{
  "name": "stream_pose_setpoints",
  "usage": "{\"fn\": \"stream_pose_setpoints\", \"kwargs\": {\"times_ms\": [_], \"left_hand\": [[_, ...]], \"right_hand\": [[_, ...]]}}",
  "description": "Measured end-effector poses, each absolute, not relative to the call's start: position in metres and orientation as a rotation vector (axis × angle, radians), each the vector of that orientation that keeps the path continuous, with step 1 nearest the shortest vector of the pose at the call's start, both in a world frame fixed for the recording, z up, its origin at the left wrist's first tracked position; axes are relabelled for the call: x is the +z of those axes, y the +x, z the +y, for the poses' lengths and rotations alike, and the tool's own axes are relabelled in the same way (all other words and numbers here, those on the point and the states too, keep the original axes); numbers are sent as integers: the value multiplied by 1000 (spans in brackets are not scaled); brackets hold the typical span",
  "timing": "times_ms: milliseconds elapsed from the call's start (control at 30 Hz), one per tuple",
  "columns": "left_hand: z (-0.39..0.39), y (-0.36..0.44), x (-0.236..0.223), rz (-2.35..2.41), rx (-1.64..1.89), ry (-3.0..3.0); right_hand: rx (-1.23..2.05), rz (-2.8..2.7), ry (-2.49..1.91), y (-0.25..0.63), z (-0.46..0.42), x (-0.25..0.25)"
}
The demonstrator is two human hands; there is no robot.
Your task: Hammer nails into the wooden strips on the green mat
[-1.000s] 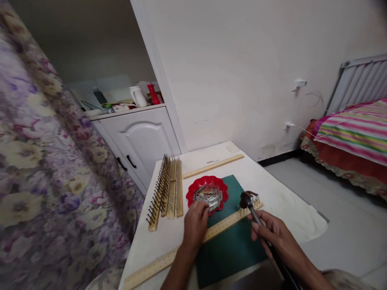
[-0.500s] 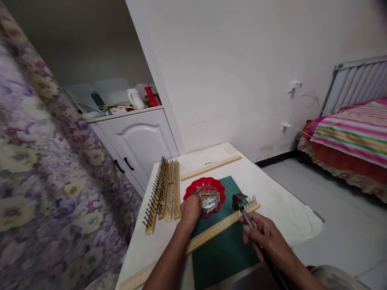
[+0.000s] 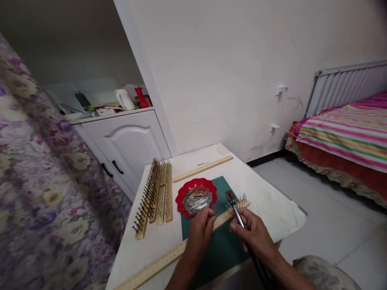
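Note:
My right hand point(image 3: 252, 231) is wrapped round a hammer point(image 3: 238, 215) with a shiny shaft and dark grip. The hammer's head is up and to the left, over the far end of a long wooden strip point(image 3: 173, 254) pierced with rows of small holes. Several nails point(image 3: 242, 198) stand upright in that end. My left hand point(image 3: 202, 227) is closed in a pinch above the strip, just in front of a red scalloped bowl point(image 3: 179, 197) of loose nails point(image 3: 201, 201). Whatever its fingertips hold is too small to make out. Beneath lies a green mat point(image 3: 222, 251).
Wooden strips full of upright nails point(image 3: 151, 193) stand on the table's left side. A bare strip point(image 3: 203, 169) lies at the back of the white table point(image 3: 266, 201). Beyond are a white cabinet point(image 3: 130, 145), a floral curtain point(image 3: 60, 181) and a bed point(image 3: 347, 129).
My left hand has left the red bowl and come toward me and right, over the wooden strip. The right hand still holds the hammer near the strip's far end. The view has shifted slightly right.

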State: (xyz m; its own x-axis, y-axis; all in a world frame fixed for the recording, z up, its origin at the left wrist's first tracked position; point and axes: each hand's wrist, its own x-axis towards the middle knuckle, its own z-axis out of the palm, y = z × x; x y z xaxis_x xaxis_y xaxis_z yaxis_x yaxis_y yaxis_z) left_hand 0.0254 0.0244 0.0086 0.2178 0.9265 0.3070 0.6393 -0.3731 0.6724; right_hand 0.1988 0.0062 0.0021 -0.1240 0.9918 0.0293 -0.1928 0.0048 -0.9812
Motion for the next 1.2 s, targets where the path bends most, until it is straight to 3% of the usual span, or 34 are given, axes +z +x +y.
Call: {"fn": "stream_pose_setpoints", "kwargs": {"times_ms": [233, 833, 1200], "left_hand": [[3, 47, 2, 1251, 954, 1942], [-1, 48, 13, 1228, 973, 2315], [5, 50, -1, 1212, 1038, 2045]], "right_hand": [[1348, -1111, -925, 200, 13, -6], [1552, -1100, -824, 207, 5, 9], [1545, -1099, -861, 216, 3, 14]]}}
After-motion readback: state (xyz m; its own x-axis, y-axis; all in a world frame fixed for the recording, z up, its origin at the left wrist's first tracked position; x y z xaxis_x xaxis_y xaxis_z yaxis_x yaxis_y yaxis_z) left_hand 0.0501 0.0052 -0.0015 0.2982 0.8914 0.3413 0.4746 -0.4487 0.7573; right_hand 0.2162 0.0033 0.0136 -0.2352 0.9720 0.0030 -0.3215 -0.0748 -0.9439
